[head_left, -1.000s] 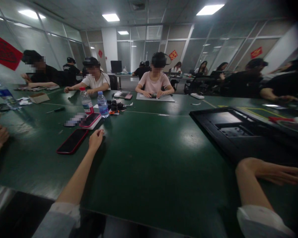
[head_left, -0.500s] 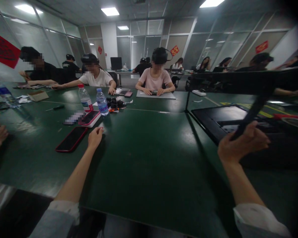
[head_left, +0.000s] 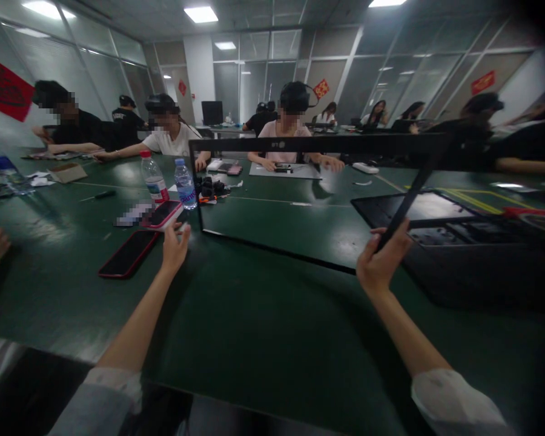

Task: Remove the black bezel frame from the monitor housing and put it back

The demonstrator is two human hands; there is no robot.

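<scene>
Nearest, our right hand (head_left: 380,266) has its fingers (head_left: 392,239) pinching the right bar of a thin black frame (head_left: 318,144), which stands tilted above the green surface (head_left: 263,315). Our left hand (head_left: 175,247) lies by the frame's lower left corner, fingers loosely spread; we cannot tell whether they touch it. Beside it we count two phones: a red-edged phone (head_left: 128,254) lying flat and a second phone (head_left: 163,213) on a pink box (head_left: 173,222). Farther on we count three bottles: a red-capped bottle (head_left: 153,177), a blue-labelled bottle (head_left: 184,183) and a far-left bottle (head_left: 0,165), their fill unclear. One small cardboard box (head_left: 66,172) sits open, contents hidden.
</scene>
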